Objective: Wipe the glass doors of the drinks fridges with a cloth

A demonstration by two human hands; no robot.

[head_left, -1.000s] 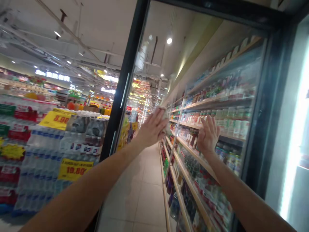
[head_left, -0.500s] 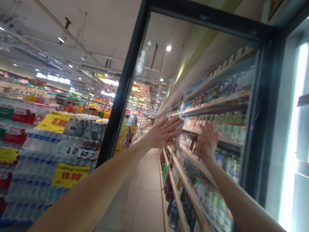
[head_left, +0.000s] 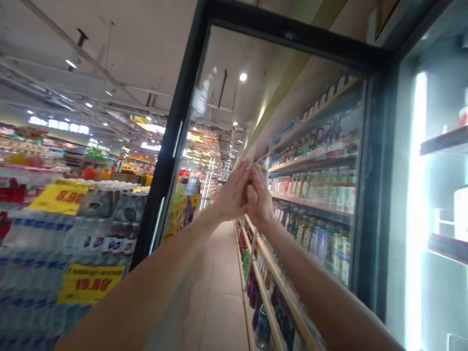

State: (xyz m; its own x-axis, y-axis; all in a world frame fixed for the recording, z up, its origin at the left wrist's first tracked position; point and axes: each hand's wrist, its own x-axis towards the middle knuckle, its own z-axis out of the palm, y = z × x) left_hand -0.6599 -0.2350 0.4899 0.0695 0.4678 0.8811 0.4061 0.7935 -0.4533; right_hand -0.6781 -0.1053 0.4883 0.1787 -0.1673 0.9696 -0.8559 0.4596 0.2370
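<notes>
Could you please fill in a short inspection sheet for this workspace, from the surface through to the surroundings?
Surface: glass door in a black frame, standing open; bottle-lined shelves show in or through it.
Things in hand: whatever may lie between the palms is hidden.
Clutter: to the left of the door, packs of bottles are stacked up, with yellow price signs reading 8.90 and 19.80.
Hands: left hand and right hand meet before the glass, fingers pointing up; contact with the pane is unclear.
Cables: nothing seen.
Surroundings: shop aisle with tiled floor, ceiling lights, and a cabinet with a bright light strip on the right.
</notes>
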